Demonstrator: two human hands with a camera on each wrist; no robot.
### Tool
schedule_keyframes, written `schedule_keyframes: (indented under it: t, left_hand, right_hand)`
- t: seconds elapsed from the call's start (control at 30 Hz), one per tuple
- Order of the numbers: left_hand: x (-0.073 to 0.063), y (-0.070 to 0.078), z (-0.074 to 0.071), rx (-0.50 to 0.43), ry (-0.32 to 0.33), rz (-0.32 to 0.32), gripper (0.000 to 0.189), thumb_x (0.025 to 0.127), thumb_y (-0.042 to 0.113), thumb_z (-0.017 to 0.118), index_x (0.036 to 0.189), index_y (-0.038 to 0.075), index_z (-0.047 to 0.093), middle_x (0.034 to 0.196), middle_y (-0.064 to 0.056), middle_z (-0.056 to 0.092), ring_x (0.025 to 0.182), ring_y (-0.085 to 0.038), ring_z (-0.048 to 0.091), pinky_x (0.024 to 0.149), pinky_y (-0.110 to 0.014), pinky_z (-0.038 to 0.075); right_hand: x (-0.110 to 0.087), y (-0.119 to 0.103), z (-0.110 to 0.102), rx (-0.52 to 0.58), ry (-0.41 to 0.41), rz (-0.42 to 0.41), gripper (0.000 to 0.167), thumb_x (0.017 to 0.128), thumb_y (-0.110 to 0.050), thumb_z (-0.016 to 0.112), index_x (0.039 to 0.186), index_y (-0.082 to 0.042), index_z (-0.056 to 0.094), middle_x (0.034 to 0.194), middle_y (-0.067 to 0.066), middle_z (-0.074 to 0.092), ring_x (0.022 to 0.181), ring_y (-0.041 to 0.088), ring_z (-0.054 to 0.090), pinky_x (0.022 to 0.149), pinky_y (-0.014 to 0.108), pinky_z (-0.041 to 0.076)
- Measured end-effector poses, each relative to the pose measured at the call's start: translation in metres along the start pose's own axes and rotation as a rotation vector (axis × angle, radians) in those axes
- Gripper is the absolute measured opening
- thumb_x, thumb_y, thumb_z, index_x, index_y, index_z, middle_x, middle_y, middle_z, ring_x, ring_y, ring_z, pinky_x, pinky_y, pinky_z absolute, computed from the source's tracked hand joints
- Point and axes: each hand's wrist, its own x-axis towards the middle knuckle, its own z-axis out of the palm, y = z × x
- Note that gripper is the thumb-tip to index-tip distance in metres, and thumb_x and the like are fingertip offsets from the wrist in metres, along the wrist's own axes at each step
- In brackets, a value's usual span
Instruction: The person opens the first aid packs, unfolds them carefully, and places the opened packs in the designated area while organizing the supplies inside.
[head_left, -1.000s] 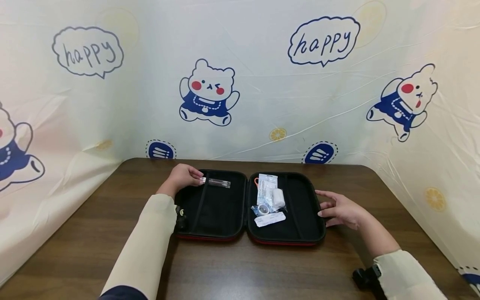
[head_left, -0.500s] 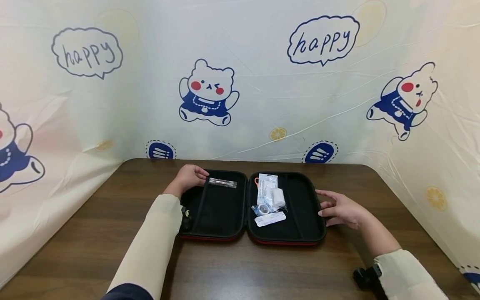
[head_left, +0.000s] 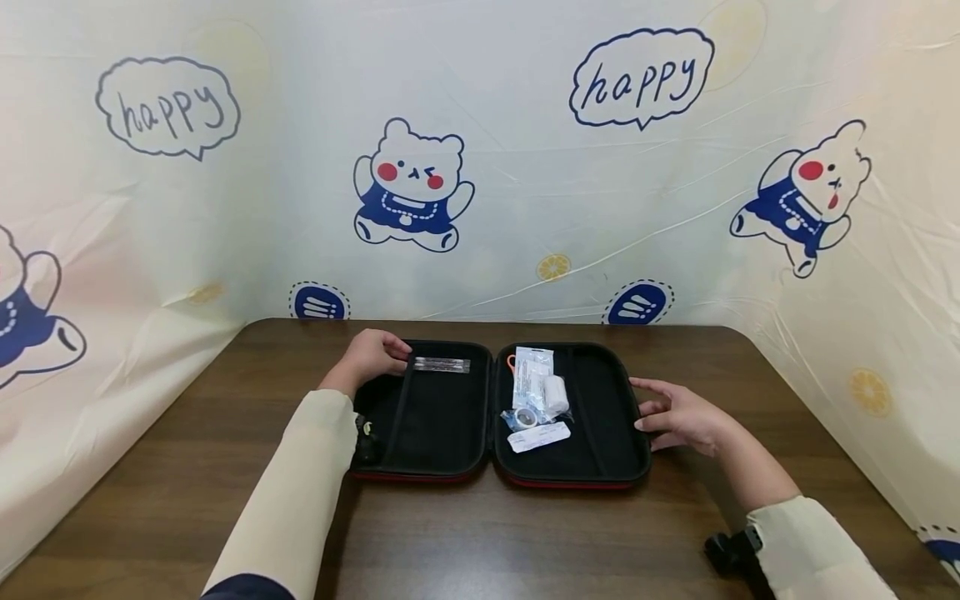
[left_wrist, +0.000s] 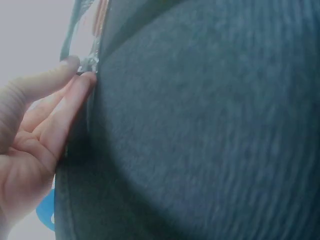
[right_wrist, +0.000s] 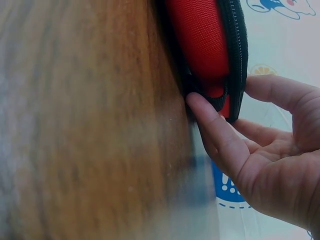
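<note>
A black-lined zip case [head_left: 450,433] with a red shell lies spread flat on the table. At the back of its left half, my left hand [head_left: 367,360] pinches the left end of a clear packet [head_left: 442,365] between thumb and fingers. Reddish-brown sticks show inside that packet [left_wrist: 89,30] in the left wrist view. A dark elastic strap [head_left: 399,414] crosses this half beside the fingers. My right hand [head_left: 686,422] touches the case's right side with extended fingers. In the right wrist view, one fingertip meets the black handle loop [right_wrist: 212,100] and the thumb reaches the zipped rim.
Inside the right half are a white packet [head_left: 532,371], a white roll [head_left: 556,395], a tape roll [head_left: 525,417], a long white packet [head_left: 538,437] and orange-handled scissors [head_left: 511,363], mostly covered. The brown table [head_left: 525,542] meets a printed cloth backdrop.
The clear packet has slid right, past the strap, over the last second, and my left hand followed it slightly. My right hand has stayed at the case's side.
</note>
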Motion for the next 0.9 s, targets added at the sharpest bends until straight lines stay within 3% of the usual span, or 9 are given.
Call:
schedule_keyframes:
  t: [0.27,0.5,0.9]
  left_hand:
    - [-0.01,0.001,-0.012,-0.068,-0.006,-0.002,0.031,0.084,-0.003,0.073,0.115,-0.003,0.067,0.113,-0.021,0.066,0.089,-0.024,0.07,0.079,-0.035,0.057]
    - [-0.013,0.006,-0.014,-0.089,-0.031,0.016,0.037,0.083,-0.001,0.075,0.118,-0.005,0.066,0.118,-0.023,0.064,0.09,-0.023,0.069,0.077,-0.034,0.058]
    - [-0.014,0.025,-0.008,-0.091,-0.145,0.122,0.039,0.084,0.001,0.075,0.121,-0.006,0.064,0.118,-0.025,0.065,0.094,-0.025,0.069,0.078,-0.037,0.058]
  right_hand:
    - [0.001,0.0,0.0,0.002,-0.006,-0.002,0.085,0.088,0.003,0.066,0.154,0.001,0.012,0.12,0.025,0.055,0.091,0.024,0.062,0.076,0.045,0.058]
    - [0.001,0.0,-0.001,0.0,-0.001,0.011,0.085,0.088,0.001,0.067,0.154,0.0,0.012,0.12,0.025,0.055,0.092,0.024,0.061,0.077,0.046,0.057]
    - [0.001,0.001,0.0,-0.001,0.006,0.013,0.085,0.088,0.002,0.066,0.154,0.0,0.012,0.119,0.024,0.054,0.092,0.024,0.061,0.078,0.046,0.057]
